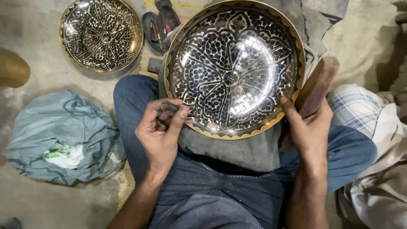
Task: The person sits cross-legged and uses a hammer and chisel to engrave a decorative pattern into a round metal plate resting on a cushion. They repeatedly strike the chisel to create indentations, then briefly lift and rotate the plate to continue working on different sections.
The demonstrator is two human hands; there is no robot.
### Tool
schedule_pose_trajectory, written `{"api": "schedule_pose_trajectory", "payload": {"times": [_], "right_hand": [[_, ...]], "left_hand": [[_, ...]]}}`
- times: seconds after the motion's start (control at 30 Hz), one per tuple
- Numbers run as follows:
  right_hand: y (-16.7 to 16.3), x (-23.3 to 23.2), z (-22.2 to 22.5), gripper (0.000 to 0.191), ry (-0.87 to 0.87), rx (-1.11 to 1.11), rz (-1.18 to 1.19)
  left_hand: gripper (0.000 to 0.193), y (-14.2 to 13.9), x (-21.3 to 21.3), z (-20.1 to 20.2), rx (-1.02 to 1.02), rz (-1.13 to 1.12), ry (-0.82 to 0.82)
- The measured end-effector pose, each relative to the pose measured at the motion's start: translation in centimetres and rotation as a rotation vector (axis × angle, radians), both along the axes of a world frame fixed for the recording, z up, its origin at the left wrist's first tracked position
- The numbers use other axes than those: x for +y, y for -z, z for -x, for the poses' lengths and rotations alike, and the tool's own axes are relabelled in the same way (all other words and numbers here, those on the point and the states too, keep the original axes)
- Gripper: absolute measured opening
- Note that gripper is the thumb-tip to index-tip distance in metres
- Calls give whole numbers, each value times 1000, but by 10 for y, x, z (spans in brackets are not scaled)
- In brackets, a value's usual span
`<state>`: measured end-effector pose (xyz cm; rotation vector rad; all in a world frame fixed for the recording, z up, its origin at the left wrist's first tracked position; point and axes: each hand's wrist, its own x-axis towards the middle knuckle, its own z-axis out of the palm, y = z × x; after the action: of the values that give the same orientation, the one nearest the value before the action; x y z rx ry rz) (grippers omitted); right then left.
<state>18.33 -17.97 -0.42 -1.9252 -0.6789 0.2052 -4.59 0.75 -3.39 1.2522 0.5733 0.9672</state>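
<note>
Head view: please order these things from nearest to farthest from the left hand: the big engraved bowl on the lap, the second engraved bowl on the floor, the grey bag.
From the left hand:
1. Big engraved bowl, touching it, just right.
2. Grey bag, on the floor, left.
3. Second engraved bowl, far up-left.

My engraved brass bowls: 2 (one (pixel 234 70) on my lap, one (pixel 101 34) on the floor) | wooden mallet (pixel 317 87): 1 | crumpled bag (pixel 63 135): 1 | small tool tray (pixel 160 23): 1

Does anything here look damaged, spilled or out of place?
Nothing stands out. The engraved brass bowl rests intact on the lap, left hand holding a small tool, right hand steadying the rim.
</note>
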Motion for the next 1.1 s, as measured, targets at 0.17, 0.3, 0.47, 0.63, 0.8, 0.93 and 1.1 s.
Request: {"api": "schedule_pose_trajectory", "payload": {"times": [0.17,0.3,0.47,0.63,0.8,0.93,1.1], "right_hand": [[8,-12,-23,31,205,183,-75],[7,-13,-51,25,191,109,-285],[6,-1,-78,34,182,17,-378],[-11,23,-96,68,333,24,-412],[-24,29,-92,57,149,-136,-259],[-36,26,-81,50,102,-27,-270],[-49,31,-72,36,60,-58,-239]], "left_hand": [[20,0,-5,1,37,14,59],[20,-4,-7,4,31,-12,55],[21,-14,5,5,311,-376,-113],[15,-17,55,-13,55,-235,-293],[20,-12,133,-60,711,-548,-154],[26,-9,156,-100,1484,-827,311],[32,-4,164,-115,1769,-763,353]]}}
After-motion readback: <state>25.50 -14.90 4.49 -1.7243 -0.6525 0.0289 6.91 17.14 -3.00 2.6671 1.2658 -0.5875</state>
